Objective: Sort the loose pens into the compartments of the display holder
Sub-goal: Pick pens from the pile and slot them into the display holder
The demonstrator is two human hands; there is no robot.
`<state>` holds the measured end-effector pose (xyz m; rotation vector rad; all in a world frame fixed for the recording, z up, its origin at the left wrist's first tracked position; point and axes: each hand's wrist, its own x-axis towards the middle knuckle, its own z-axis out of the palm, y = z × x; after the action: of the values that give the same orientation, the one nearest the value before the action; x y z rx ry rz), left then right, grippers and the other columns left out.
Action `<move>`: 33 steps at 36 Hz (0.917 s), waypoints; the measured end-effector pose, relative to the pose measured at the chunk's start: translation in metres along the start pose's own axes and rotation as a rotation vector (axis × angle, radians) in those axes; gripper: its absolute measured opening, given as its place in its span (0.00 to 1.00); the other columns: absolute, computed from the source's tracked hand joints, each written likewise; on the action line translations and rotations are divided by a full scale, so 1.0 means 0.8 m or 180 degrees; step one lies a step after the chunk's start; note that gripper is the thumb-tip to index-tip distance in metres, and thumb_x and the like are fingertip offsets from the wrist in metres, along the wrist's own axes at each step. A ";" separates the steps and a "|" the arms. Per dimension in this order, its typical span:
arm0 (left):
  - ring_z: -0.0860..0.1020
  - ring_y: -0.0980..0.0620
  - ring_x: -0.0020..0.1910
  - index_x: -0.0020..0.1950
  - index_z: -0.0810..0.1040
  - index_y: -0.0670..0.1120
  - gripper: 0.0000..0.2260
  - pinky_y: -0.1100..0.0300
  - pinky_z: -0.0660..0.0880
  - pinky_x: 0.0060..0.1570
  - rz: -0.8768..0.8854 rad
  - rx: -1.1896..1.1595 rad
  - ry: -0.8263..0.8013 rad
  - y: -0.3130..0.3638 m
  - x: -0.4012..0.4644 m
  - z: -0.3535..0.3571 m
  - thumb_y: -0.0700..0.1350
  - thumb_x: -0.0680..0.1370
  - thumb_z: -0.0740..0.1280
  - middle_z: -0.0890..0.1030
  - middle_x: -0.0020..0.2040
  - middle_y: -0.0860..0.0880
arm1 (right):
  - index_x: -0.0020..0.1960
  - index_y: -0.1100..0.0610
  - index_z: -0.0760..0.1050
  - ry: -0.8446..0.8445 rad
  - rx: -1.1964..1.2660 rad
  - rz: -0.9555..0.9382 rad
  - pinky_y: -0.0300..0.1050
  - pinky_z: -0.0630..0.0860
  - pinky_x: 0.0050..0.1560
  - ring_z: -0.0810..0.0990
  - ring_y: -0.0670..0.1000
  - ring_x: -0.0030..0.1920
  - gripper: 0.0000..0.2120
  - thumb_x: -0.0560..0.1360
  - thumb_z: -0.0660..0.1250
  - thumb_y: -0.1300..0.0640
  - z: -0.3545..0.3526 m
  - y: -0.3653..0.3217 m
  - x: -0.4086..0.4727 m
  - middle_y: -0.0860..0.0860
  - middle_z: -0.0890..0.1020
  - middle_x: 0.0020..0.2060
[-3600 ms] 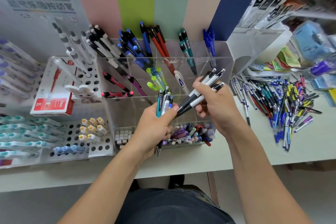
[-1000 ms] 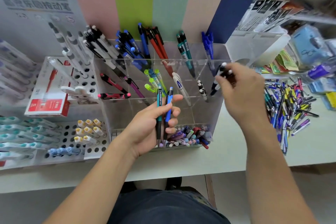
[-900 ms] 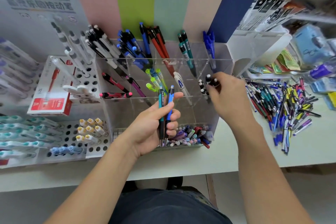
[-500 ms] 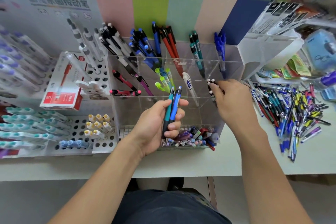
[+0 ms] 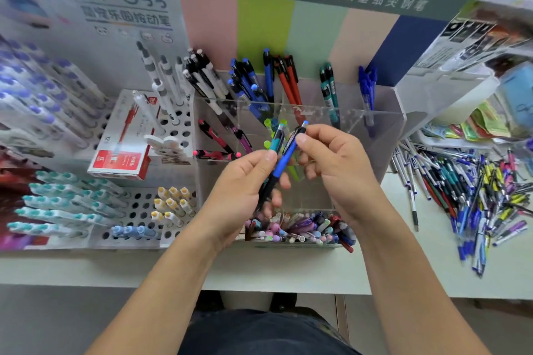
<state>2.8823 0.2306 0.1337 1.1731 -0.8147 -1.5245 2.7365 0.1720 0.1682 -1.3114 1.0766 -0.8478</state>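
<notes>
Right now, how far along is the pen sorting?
Partly done. The back compartments of the clear display holder already hold grouped pens: black-and-white, blue, red, teal. In hand: the left hand holds a teal pen and a blue pen, and the right hand pinches the blue one near its top. Left: the big loose pile of pens on the table to the right.

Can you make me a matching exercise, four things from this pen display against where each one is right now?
1. blue pen
2. red pens
3. loose pens
4. red box

A. back row of the display holder
B. heaped on the table, right of the holder
C. left of the holder
D. pinched by the right hand, with the left hand gripping it lower down

1-D, 2-A, 3-B, 4-C
</notes>
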 end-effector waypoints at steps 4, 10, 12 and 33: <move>0.66 0.56 0.23 0.60 0.77 0.39 0.16 0.66 0.61 0.20 -0.0018 0.0086 0.0157 0.009 -0.001 -0.004 0.49 0.86 0.57 0.75 0.34 0.50 | 0.55 0.61 0.80 0.0088 0.0073 -0.0197 0.37 0.69 0.31 0.74 0.44 0.33 0.06 0.82 0.64 0.66 0.012 -0.008 0.010 0.46 0.82 0.34; 0.61 0.57 0.22 0.50 0.77 0.45 0.16 0.68 0.56 0.19 -0.0070 -0.0397 0.0238 0.020 -0.003 -0.008 0.50 0.87 0.54 0.74 0.35 0.49 | 0.57 0.60 0.77 0.0539 0.0500 -0.0979 0.40 0.77 0.35 0.79 0.49 0.36 0.08 0.82 0.62 0.68 0.018 -0.037 0.029 0.52 0.82 0.41; 0.58 0.58 0.22 0.55 0.78 0.43 0.17 0.68 0.54 0.19 -0.0197 -0.0789 0.0171 0.024 -0.004 -0.013 0.49 0.87 0.53 0.72 0.34 0.50 | 0.58 0.59 0.74 0.0860 0.0475 -0.1478 0.43 0.78 0.36 0.80 0.52 0.35 0.08 0.81 0.63 0.68 0.015 -0.050 0.036 0.54 0.81 0.40; 0.82 0.55 0.42 0.63 0.78 0.41 0.10 0.60 0.82 0.42 0.0279 -0.1127 0.0752 0.036 -0.013 -0.028 0.38 0.82 0.63 0.79 0.48 0.47 | 0.52 0.56 0.81 0.0656 -0.2303 -0.1840 0.44 0.79 0.44 0.80 0.47 0.37 0.06 0.76 0.69 0.59 0.046 -0.070 0.105 0.45 0.82 0.37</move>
<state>2.9128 0.2343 0.1562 1.0144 -0.4119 -1.3593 2.8027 0.0986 0.2109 -2.2513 1.2410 -1.0772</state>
